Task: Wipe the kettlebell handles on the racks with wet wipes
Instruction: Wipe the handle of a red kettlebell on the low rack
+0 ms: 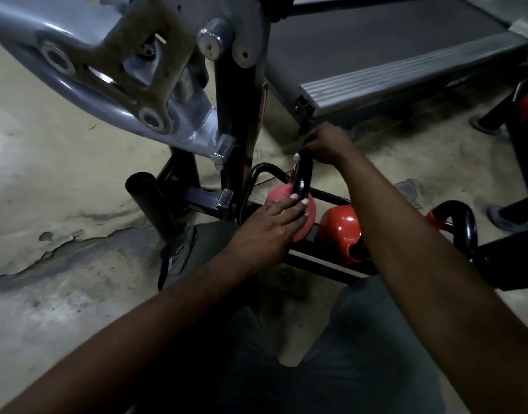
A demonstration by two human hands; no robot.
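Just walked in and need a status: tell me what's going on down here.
A person crouches at a low rack. The left hand rests flat on a red kettlebell while the right hand grips a white wet wipe against the top of its black handle. Another kettlebell sits beside it.

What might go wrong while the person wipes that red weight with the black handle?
The round red kettlebell rests on thin black rack bars. If the left hand pressing on it slips, it may roll and pinch fingers. The right hand holds only a small white wet wipe at the top of the shiny black handle, so the wipe might slip out.
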